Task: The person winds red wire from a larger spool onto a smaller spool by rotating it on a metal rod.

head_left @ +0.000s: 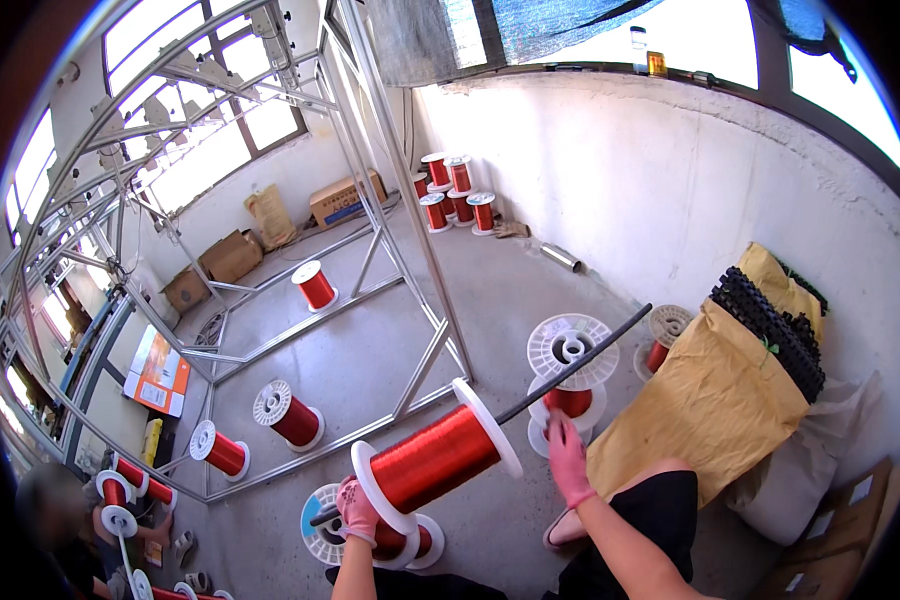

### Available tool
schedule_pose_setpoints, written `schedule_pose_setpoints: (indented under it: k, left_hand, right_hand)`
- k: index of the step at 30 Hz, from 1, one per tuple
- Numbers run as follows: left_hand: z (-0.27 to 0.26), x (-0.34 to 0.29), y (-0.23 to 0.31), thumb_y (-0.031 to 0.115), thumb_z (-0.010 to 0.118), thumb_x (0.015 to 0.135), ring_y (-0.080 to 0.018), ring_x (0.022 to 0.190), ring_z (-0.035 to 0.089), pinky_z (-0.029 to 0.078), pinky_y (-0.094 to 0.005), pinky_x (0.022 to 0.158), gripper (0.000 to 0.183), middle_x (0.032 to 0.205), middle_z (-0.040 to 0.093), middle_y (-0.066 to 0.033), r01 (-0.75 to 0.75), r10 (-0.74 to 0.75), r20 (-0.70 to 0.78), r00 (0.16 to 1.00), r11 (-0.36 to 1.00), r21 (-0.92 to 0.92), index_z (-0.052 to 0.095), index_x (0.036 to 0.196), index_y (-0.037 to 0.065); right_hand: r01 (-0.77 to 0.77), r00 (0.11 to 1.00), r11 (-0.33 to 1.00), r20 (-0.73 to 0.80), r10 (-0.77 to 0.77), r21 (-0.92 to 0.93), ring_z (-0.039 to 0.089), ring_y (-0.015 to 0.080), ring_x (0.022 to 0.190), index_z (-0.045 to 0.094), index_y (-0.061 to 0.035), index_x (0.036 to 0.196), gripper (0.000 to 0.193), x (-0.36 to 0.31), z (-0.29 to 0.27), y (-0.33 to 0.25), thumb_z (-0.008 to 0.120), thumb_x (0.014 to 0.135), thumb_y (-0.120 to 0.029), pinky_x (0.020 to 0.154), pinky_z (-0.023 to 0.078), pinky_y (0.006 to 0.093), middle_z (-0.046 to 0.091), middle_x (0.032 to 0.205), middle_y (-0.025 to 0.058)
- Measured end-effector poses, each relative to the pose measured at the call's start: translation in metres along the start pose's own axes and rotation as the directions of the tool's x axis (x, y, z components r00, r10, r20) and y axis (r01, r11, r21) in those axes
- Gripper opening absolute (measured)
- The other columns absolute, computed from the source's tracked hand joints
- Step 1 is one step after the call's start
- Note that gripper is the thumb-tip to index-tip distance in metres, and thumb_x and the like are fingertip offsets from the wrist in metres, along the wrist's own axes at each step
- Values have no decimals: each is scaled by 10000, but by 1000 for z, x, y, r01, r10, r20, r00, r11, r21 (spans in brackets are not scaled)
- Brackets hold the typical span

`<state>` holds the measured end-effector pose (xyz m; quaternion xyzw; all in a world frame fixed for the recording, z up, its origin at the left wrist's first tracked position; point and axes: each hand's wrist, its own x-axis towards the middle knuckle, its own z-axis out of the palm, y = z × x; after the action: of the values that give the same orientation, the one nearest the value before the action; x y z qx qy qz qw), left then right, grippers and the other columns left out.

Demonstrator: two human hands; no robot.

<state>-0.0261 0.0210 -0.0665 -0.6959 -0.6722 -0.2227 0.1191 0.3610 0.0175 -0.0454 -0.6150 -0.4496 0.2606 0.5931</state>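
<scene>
A large spool of red wire (pixel 435 460) with white flanges lies tilted across the space before me, a long black rod (pixel 610 335) running through it. My left hand (pixel 358 512), in a pink glove, is closed around the rod at the spool's left flange; the rod's end pokes out beyond it. My right hand (pixel 570 468), also pink-gloved, is off the rod, its fingers stretched toward an upright red-wire spool (pixel 568 402). Whether the fingertips touch that spool I cannot tell. More spools (pixel 425 540) stand beneath my left hand, partly hidden by the big one.
A metal frame (pixel 430 370) rises ahead, with single spools (pixel 315 287) inside its base. Stacked spools (pixel 457 200) stand near the white wall. To the right are a brown paper sack (pixel 690 400), black ribbed parts (pixel 770 335) and cartons (pixel 835 530). Another person (pixel 65 530) is at lower left.
</scene>
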Motion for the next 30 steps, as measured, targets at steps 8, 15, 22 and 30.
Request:
schedule_pose_setpoints:
  k: [8, 15, 22, 30]
  left_hand:
    - [-2, 2, 0, 270, 567, 689, -253, 818, 618, 428, -365, 882, 214, 741, 664, -93, -56, 54, 35, 998, 997, 45, 682, 732, 95]
    - [-9, -2, 4, 240, 559, 696, -244, 782, 613, 427, -346, 905, 183, 727, 649, -106, -114, 115, -77, 990, 993, 28, 670, 698, 95]
    - [-10, 7, 6, 279, 573, 700, -295, 778, 623, 468, -392, 802, 223, 779, 657, -141, 80, -79, 27, 997, 995, -51, 683, 726, 87]
    - [7, -1, -8, 268, 571, 692, -253, 846, 614, 439, -363, 862, 215, 745, 662, -98, 88, -87, 66, 994, 996, -15, 679, 727, 86]
  right_hand:
    - [351, 913, 793, 370, -171, -498, 572, 394, 958, 482, 63, 1112, 497, 81, 115, -113, 475, 879, -376, 858, 425, 447, 593, 1019, 251]
    - [501, 852, 844, 281, -442, -193, 541, 443, 911, 445, 53, 1152, 415, 12, 72, -49, 517, 886, -257, 781, 444, 478, 579, 953, 278]
    - [184, 867, 634, 428, 256, -751, 531, 363, 1017, 458, -15, 1176, 365, -96, -6, 115, 475, 868, -211, 887, 419, 448, 543, 1113, 218]
    - [78, 949, 829, 296, 108, -554, 534, 380, 1020, 484, 18, 1122, 400, -76, -2, 132, 472, 868, -290, 854, 428, 445, 552, 1098, 248]
